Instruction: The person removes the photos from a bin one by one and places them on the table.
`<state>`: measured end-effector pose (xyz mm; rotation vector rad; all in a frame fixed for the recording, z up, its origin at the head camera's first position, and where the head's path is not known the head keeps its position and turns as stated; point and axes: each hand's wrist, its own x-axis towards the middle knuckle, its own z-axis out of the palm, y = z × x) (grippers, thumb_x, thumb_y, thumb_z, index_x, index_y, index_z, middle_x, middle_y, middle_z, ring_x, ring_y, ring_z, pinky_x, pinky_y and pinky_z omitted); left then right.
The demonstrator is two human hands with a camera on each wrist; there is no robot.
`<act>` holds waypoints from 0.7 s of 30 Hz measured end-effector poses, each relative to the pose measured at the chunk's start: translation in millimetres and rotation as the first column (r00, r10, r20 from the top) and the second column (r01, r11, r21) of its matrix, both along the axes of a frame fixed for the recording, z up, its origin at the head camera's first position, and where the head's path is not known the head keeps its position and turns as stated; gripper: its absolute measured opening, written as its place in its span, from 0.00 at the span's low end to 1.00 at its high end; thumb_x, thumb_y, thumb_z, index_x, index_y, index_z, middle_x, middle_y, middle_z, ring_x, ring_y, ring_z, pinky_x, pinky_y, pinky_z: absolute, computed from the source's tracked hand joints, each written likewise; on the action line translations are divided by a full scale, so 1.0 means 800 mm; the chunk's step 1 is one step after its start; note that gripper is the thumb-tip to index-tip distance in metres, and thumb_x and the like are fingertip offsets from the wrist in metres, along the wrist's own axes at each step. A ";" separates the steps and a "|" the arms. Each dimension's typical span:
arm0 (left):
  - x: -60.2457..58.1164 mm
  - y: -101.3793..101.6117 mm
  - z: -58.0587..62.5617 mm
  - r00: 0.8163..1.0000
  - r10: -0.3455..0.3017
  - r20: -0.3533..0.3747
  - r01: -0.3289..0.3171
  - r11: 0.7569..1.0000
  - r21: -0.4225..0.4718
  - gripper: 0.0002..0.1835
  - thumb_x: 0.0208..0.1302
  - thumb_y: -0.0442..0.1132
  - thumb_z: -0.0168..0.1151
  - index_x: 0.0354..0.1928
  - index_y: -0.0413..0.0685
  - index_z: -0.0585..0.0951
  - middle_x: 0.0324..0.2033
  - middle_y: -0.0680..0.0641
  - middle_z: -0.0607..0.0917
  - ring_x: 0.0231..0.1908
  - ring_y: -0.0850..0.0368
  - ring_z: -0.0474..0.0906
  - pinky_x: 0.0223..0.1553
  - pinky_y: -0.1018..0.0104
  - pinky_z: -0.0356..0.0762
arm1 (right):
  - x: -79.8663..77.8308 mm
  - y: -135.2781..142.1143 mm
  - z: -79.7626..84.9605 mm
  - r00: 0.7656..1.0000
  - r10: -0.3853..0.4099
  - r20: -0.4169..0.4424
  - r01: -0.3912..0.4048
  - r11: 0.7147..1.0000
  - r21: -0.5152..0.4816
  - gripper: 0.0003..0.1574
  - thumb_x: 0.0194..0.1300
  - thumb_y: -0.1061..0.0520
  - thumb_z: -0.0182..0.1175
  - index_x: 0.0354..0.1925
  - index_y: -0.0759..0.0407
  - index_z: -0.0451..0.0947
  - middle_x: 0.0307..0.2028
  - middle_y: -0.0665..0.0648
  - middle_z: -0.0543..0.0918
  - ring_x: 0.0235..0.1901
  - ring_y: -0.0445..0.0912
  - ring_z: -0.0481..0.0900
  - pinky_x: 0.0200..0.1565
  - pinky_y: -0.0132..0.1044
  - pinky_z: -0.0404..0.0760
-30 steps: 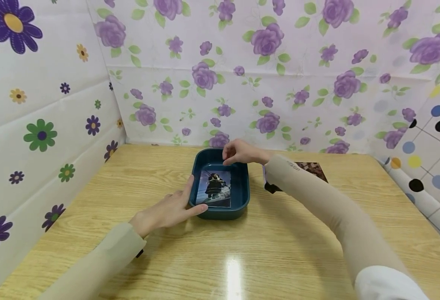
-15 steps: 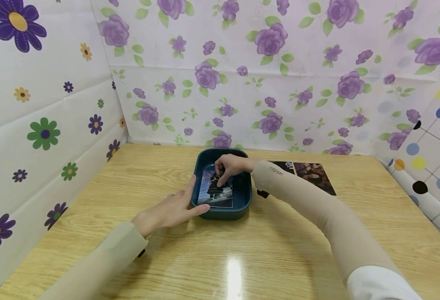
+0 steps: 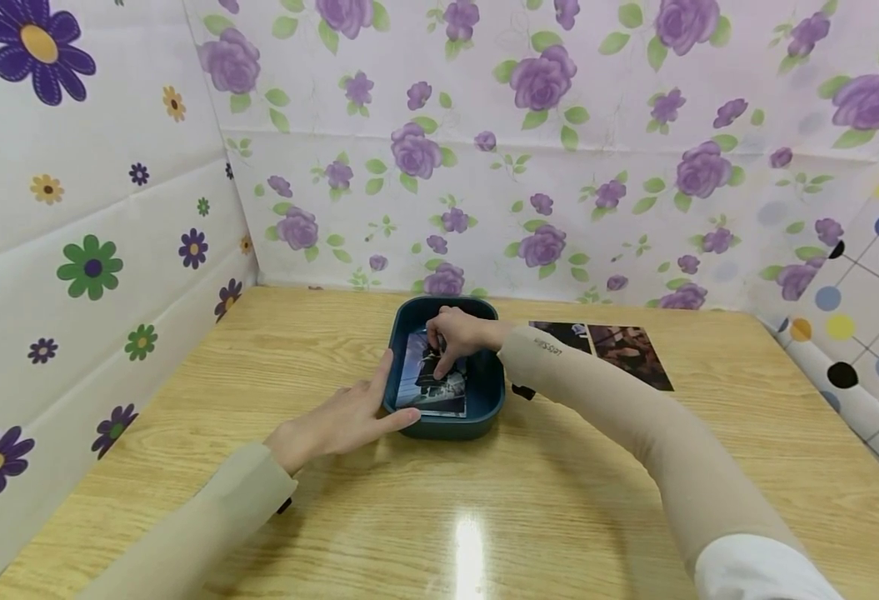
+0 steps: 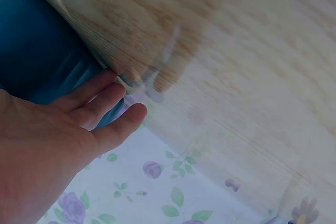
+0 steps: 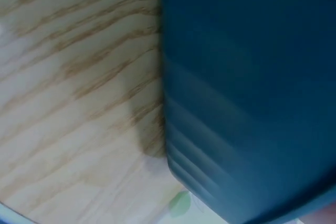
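A dark teal rectangular box [image 3: 450,428] stands on the table in the head view. A photo of a figure in dark clothing [image 3: 430,400] lies inside it, partly hidden by my right hand [image 3: 460,331]. That hand reaches in over the right rim, fingers bent downward and thumb apart from them, tips right at the photo; I cannot tell whether they pinch it. My left hand [image 3: 342,417] rests against the box's left front corner with fingers and thumb extended. The left wrist view shows its fingers [image 4: 110,132] beside the teal wall; the right wrist view is mostly box side [image 5: 247,87].
Right of the box, partly under my right forearm, lie a dark picture [image 3: 559,332] and a brown one [image 3: 630,354]. The wooden table [image 3: 379,533] meets flowered wall sheets [image 3: 484,192] at the back and left, and a dotted sheet [image 3: 859,333] at the right.
My right hand has gone from above the box's back rim down and forward into the box, onto the photo. My left hand has stayed against the box.
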<state>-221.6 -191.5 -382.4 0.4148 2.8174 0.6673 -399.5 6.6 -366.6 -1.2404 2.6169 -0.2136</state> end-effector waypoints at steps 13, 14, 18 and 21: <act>0.000 0.000 -0.001 1.000 -0.005 0.017 0.005 1.000 0.001 0.57 0.58 0.80 0.40 0.74 0.63 0.24 0.67 0.34 0.68 0.64 0.38 0.69 0.64 0.41 0.64 | -0.009 0.052 0.082 0.946 -0.126 0.298 0.254 0.860 -0.442 0.18 0.56 0.67 0.65 0.46 0.64 0.75 0.47 0.62 0.76 0.41 0.49 0.73 0.44 0.37 0.75; 0.000 0.001 -0.001 1.000 -0.004 0.016 0.004 1.000 0.000 0.57 0.58 0.80 0.40 0.74 0.63 0.24 0.66 0.34 0.69 0.64 0.38 0.69 0.64 0.42 0.65 | -0.012 0.065 0.094 0.937 -0.145 0.319 0.285 0.845 -0.452 0.18 0.56 0.67 0.65 0.47 0.64 0.75 0.48 0.62 0.76 0.42 0.49 0.73 0.43 0.36 0.75; 0.000 0.001 -0.001 1.000 -0.004 0.011 0.004 1.000 -0.004 0.57 0.58 0.80 0.40 0.74 0.61 0.24 0.66 0.33 0.68 0.63 0.37 0.70 0.64 0.42 0.66 | -0.026 0.135 0.130 0.917 -0.221 0.333 0.360 0.819 -0.447 0.18 0.58 0.69 0.62 0.47 0.63 0.73 0.48 0.61 0.76 0.41 0.49 0.74 0.42 0.38 0.76; 0.001 0.000 -0.001 1.000 0.006 0.016 -0.006 1.000 -0.008 0.57 0.57 0.80 0.40 0.74 0.62 0.24 0.68 0.33 0.67 0.64 0.37 0.69 0.64 0.42 0.65 | -0.034 0.198 0.138 0.916 -0.252 0.313 0.370 0.833 -0.411 0.15 0.59 0.70 0.61 0.45 0.66 0.72 0.44 0.61 0.76 0.37 0.49 0.73 0.40 0.39 0.76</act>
